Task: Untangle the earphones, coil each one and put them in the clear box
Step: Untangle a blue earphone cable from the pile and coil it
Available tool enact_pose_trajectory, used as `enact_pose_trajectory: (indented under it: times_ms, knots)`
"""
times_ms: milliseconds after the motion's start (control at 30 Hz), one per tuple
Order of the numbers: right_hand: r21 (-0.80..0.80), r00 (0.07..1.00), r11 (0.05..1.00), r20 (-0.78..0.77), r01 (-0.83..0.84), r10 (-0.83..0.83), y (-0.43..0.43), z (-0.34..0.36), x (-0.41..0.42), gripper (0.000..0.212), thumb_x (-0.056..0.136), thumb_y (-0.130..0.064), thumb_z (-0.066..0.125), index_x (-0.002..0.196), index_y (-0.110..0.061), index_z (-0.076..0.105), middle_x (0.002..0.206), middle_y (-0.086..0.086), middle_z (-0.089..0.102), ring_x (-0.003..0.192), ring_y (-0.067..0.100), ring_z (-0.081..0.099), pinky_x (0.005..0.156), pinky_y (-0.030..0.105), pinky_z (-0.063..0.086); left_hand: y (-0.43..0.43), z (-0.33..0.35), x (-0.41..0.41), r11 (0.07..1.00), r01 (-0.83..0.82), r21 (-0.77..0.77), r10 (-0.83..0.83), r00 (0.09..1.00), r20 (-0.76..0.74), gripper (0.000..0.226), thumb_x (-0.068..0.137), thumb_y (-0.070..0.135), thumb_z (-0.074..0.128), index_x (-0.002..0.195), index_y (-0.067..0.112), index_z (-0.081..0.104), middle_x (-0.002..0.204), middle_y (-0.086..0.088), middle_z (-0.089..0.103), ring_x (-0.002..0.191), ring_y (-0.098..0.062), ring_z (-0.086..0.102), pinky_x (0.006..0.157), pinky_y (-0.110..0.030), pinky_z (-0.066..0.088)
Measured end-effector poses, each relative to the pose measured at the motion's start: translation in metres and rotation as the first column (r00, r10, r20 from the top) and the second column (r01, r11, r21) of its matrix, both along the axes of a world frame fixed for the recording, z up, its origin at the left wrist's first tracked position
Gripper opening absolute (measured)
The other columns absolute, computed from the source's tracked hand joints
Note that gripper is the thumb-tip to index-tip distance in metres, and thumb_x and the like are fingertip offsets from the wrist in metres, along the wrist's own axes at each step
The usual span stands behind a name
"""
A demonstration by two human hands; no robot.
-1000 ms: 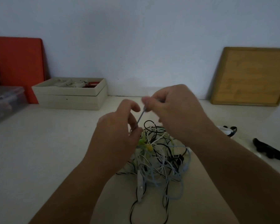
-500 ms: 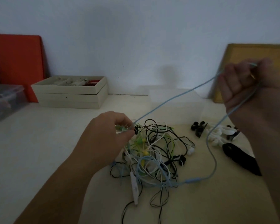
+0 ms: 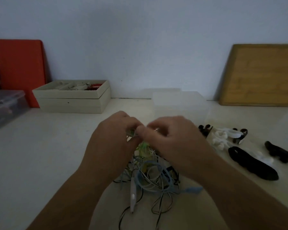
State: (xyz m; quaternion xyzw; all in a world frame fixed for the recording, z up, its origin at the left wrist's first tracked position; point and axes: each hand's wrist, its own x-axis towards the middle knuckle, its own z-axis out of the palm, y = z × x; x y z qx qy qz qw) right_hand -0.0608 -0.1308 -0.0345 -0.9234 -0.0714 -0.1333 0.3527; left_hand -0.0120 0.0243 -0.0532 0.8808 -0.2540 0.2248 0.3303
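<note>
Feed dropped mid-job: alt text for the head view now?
The left hand and right hand pinch strands atop a tangled heap of blue, white, green and black earphone cables on a pale table; a clear plastic box stands behind.

Over a pale table [image 3: 40, 155], two bare hands meet just above a tangle of earphones [image 3: 154, 177] made of black, white, green and light-blue cords. The left hand [image 3: 113, 141] pinches a greenish bit of cord at its fingertips. The right hand [image 3: 173, 140] is motion-blurred, its fingers curled on a white strand right beside the left hand's fingertips. A white inline remote [image 3: 133, 196] hangs out of the heap's near side. Behind the hands stands the clear box [image 3: 179, 103]. To the right lie black and white pieces [image 3: 251, 165] – too dim to identify. A wooden box [image 3: 71, 97], an orange board [image 3: 18, 63] and a wooden board [image 3: 259, 75] sit along the wall.
</note>
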Motion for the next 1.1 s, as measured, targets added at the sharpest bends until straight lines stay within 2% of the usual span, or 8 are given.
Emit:
enact_pose_trajectory:
  times_ms: [67, 200, 533, 667, 767, 900, 1000, 1100]
  knots:
    - [-0.081, 0.999, 0.996, 0.034, 0.037, -0.034, 0.003, -0.006, 0.007, 0.038, 0.091, -0.048, 0.059, 0.061, -0.024, 0.061, 0.050, -0.008, 0.051, 0.043, 0.004, 0.044, 0.047, 0.015, 0.032, 0.000, 0.001, -0.001, 1.000, 0.010, -0.025, -0.009, 1.000, 0.013, 0.019, 0.077, 0.028, 0.074, 0.095, 0.031, 0.067, 0.086, 0.016, 0.057, 0.083, 0.002, 0.056, 0.071, -0.011, 0.046]
    - [0.290, 0.998, 0.957, -0.055, 0.018, -0.002, -0.010, -0.002, 0.009, 0.034, 0.095, -0.032, 0.060, 0.067, -0.016, 0.070, 0.038, -0.014, 0.043, 0.035, 0.003, 0.039, 0.044, 0.014, 0.030, 0.006, 0.001, 0.000, 0.988, -0.019, -0.150, 0.001, 0.993, -0.117, 0.030, 0.071, 0.031, 0.080, 0.094, 0.033, 0.061, 0.094, 0.015, 0.054, 0.089, 0.001, 0.055, 0.073, -0.017, 0.049]
    - [0.823, 0.997, 0.564, 0.039, -0.066, 0.061, -0.021, 0.006, 0.010, 0.037, 0.100, -0.012, 0.046, 0.066, -0.009, 0.060, 0.071, 0.010, 0.065, 0.064, 0.022, 0.062, 0.053, 0.029, 0.048, 0.013, 0.003, 0.003, 0.996, -0.077, -0.048, 0.057, 0.940, -0.335, 0.033, 0.077, 0.005, 0.075, 0.088, 0.035, 0.065, 0.075, 0.008, 0.057, 0.063, -0.003, 0.052, 0.057, -0.017, 0.038]
    - [0.907, 0.959, 0.383, 0.066, -0.173, 0.277, -0.021, 0.011, 0.009, 0.034, 0.101, -0.010, 0.036, 0.068, -0.006, 0.045, 0.094, 0.021, 0.072, 0.091, 0.033, 0.071, 0.075, 0.037, 0.059, 0.013, 0.012, -0.004, 0.977, 0.105, -0.185, -0.170, 0.909, -0.381, 0.052, 0.062, 0.018, 0.076, 0.109, 0.039, 0.064, 0.102, 0.014, 0.064, 0.102, 0.002, 0.058, 0.085, -0.018, 0.045]
    - [0.911, 0.915, 0.347, 0.074, -0.224, 0.396, -0.019, 0.009, 0.008, 0.031, 0.091, -0.007, 0.044, 0.065, -0.004, 0.060, 0.101, 0.023, 0.070, 0.103, 0.039, 0.068, 0.089, 0.046, 0.056, 0.006, 0.015, -0.009, 0.912, 0.201, -0.358, -0.344, 0.851, -0.397, 0.035, 0.071, 0.030, 0.067, 0.106, 0.030, 0.070, 0.100, 0.011, 0.072, 0.101, -0.003, 0.065, 0.090, -0.031, 0.049]
    - [0.912, 0.847, 0.278, 0.123, -0.302, 0.517, -0.020, 0.011, 0.005, 0.038, 0.086, -0.009, 0.040, 0.059, -0.013, 0.067, 0.111, 0.022, 0.065, 0.111, 0.043, 0.063, 0.099, 0.055, 0.049, 0.003, 0.011, -0.006, 0.951, 0.119, -0.286, -0.208, 0.930, -0.304, 0.013, 0.091, 0.037, 0.062, 0.089, 0.031, 0.073, 0.072, 0.013, 0.068, 0.069, -0.001, 0.062, 0.062, -0.012, 0.044]
    - [0.912, 0.881, 0.244, 0.205, -0.330, 0.426, -0.029, 0.019, 0.006, 0.038, 0.090, -0.015, 0.043, 0.060, -0.018, 0.066, 0.121, 0.020, 0.066, 0.114, 0.042, 0.063, 0.097, 0.051, 0.051, 0.010, 0.006, 0.000, 0.991, 0.037, -0.126, -0.077, 0.940, -0.333, 0.004, 0.082, 0.032, 0.074, 0.084, 0.033, 0.071, 0.070, -0.003, 0.061, 0.068, -0.020, 0.059, 0.061, -0.032, 0.048]
    - [0.933, 0.922, 0.149, 0.281, -0.328, 0.267, -0.046, 0.028, 0.009, 0.023, 0.082, -0.019, 0.046, 0.061, -0.015, 0.056, 0.124, 0.015, 0.067, 0.113, 0.036, 0.065, 0.093, 0.046, 0.055, 0.017, 0.001, 0.004, 0.995, -0.093, 0.023, 0.096, 0.933, -0.347, 0.017, 0.076, 0.031, 0.080, 0.084, 0.038, 0.068, 0.071, 0.007, 0.047, 0.070, -0.019, 0.051, 0.062, -0.031, 0.043]
